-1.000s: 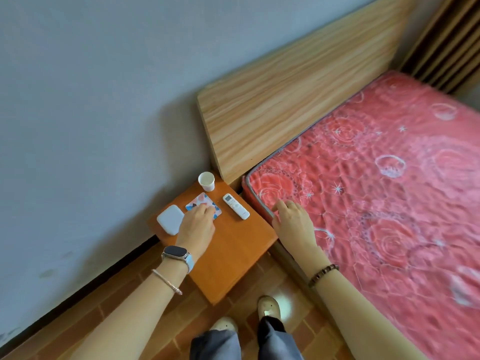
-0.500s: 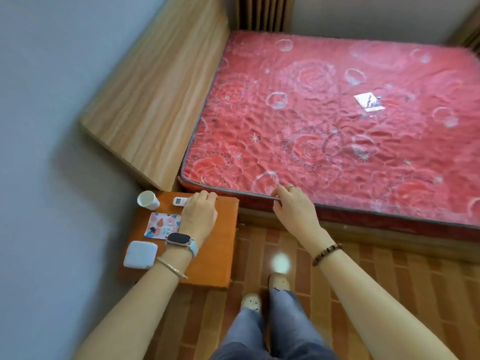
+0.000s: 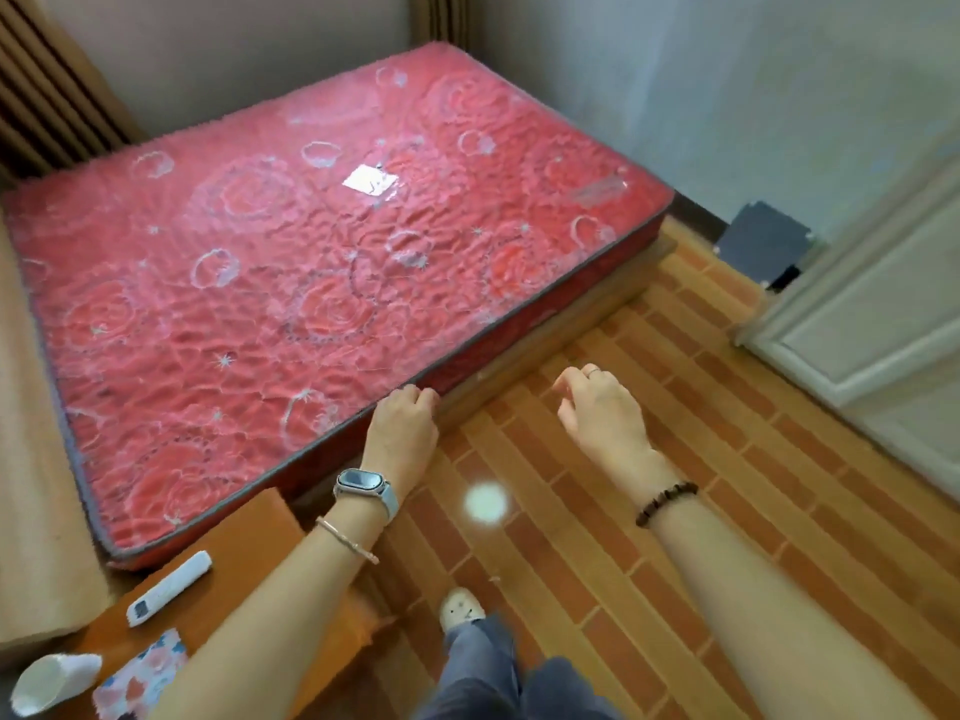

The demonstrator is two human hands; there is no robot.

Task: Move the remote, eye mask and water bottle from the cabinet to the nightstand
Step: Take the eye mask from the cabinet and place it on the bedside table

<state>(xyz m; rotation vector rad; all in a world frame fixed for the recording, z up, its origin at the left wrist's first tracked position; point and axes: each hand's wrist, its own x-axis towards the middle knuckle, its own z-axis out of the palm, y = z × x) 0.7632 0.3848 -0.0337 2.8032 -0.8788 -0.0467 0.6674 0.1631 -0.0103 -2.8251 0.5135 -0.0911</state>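
1. Orange-brown wooden nightstand: it stands at the lower left of the head view, and every place below is given from it.
2. White remote: it lies flat on the nightstand top, near the edge closest to the mattress, with its dark end toward the cup. No hand touches it.
3. Eye mask: a flat piece patterned in white, blue and pink. It lies on the nightstand top nearer the wearer than the remote, well apart from it. A forearm partly covers it.
4. White paper cup: it stands at the nightstand's far-left corner, just beside the eye mask.
5. Red quilted mattress: it lies just beyond the nightstand, and its grey-piped corner meets the nightstand's edge.
6. Left hand: it is up and to the right of the nightstand, well clear of it, over the mattress's near edge. Its fingers are loosely curled and it holds nothing. A smartwatch and a thin bracelet sit on the wrist.
7. Right hand: it is farther right of the nightstand, above the brick-patterned floor. Its fingers are loosely curled and it is empty. A bead bracelet sits on the wrist.
8. White panelled door: it is far to the right of the nightstand, across the floor.
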